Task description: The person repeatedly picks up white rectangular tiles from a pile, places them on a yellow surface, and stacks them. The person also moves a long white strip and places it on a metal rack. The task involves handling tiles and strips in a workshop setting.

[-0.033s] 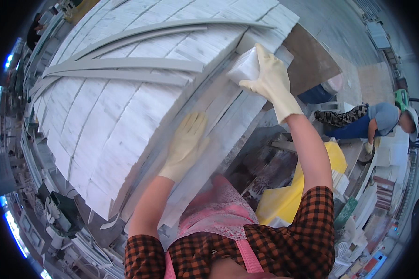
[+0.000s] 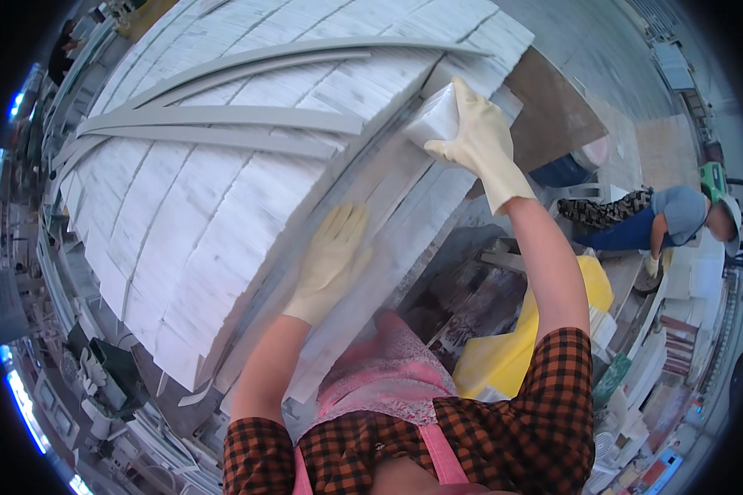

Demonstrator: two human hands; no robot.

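My left hand [image 2: 330, 262], in a cream glove, lies flat with its fingers stretched out on a pale grey-white strip [image 2: 400, 227] at the near side of the stack. My right hand [image 2: 480, 132], gloved the same way, is closed round a white, glossy block [image 2: 437, 117] near the strip's far end. The block's underside is hidden, and I cannot tell what it is made of. Beside both hands rises a stack of white, grey-veined stone-like slabs [image 2: 223, 198]. Several thin grey strips [image 2: 223, 115] lie across its top.
A brown board [image 2: 553, 103] juts out past the stack's far right corner. Next to it stands a dark blue bucket [image 2: 561, 169]. Yellow sheeting [image 2: 504, 355] lies to my right. Further right, a person [image 2: 669, 219] in a light cap bends over, one gloved hand low.
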